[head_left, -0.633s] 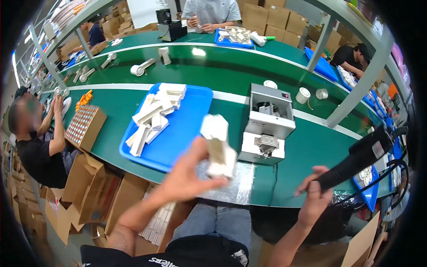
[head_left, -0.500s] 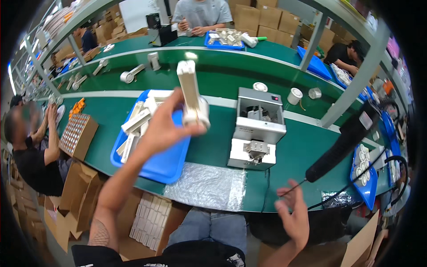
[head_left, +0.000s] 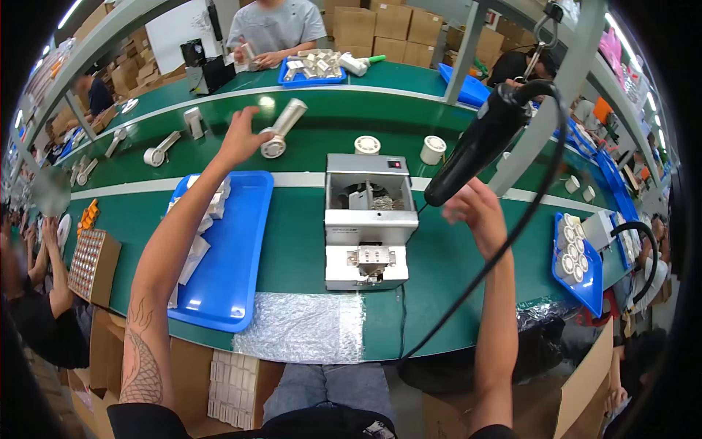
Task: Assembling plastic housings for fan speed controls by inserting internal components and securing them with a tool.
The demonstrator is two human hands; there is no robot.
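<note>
My left hand (head_left: 243, 140) reaches over the green belt, its fingers spread and holding nothing. Just right of its fingertips, a white plastic part with a round head and a straight handle (head_left: 289, 118) rests on the belt. My right hand (head_left: 477, 212) is raised beside the lower end of a hanging black electric screwdriver (head_left: 475, 150). Its fingers are loosely bent and apart, slightly blurred, and not wrapped round the tool. Between my arms stands a grey and white screw feeder (head_left: 369, 227) with screws in its open top.
A blue tray (head_left: 238, 278) with white handle pieces lies under my left forearm. Bubble wrap (head_left: 300, 325) covers the front table edge. White round parts (head_left: 433, 149) stand behind the feeder. A black cable (head_left: 504, 252) loops across my right forearm. A co-worker (head_left: 274, 33) sits opposite.
My left hand has carried the white handled part forward onto the belt and let it go. My right hand has risen toward the screwdriver's lower end. The whole view has shifted.
</note>
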